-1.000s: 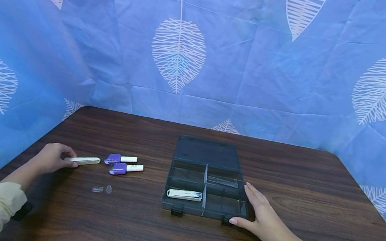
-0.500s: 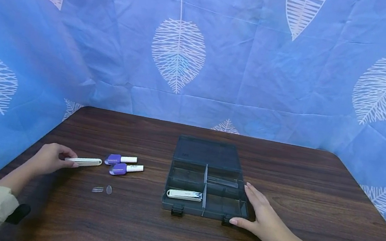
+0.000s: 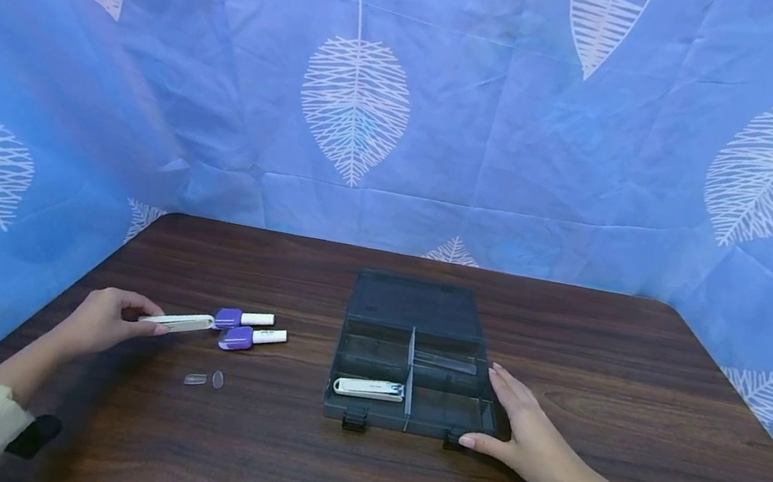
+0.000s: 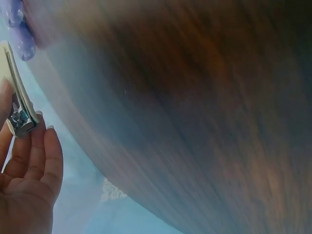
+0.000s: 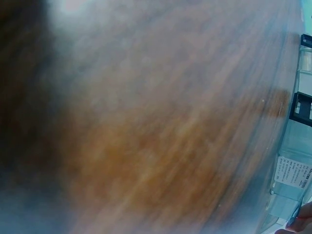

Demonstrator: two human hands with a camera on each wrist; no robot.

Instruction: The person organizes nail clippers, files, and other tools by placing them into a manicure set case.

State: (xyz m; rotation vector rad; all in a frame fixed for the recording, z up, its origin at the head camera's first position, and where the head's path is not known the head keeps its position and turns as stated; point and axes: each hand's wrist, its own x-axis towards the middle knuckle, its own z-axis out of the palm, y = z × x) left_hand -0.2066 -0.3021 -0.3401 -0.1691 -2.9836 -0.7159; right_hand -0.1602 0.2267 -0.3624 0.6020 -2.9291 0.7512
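Note:
My left hand pinches a white nail clipper by its metal cutting end, over the table's left side. The clipper's free end points right and overlaps the nearer purple nail polish bottle's neighbour in the head view. In the left wrist view, thumb and fingertips grip the clipper around its metal end. My right hand rests against the dark see-through compartment box, straight fingers along its right side and thumb at the front right latch. A second white nail clipper lies in the front left compartment.
Another purple polish bottle lies beside the first, white caps pointing right. Two small clear nail-shaped pieces lie in front. A clear flat strip sits in the box's back right compartment. The lid lies back; blue leaf-patterned cloth surrounds the brown table.
The left hand has moved slightly right with the nail clipper, bringing its free end over to the bottles. My right hand and the box stay in place.

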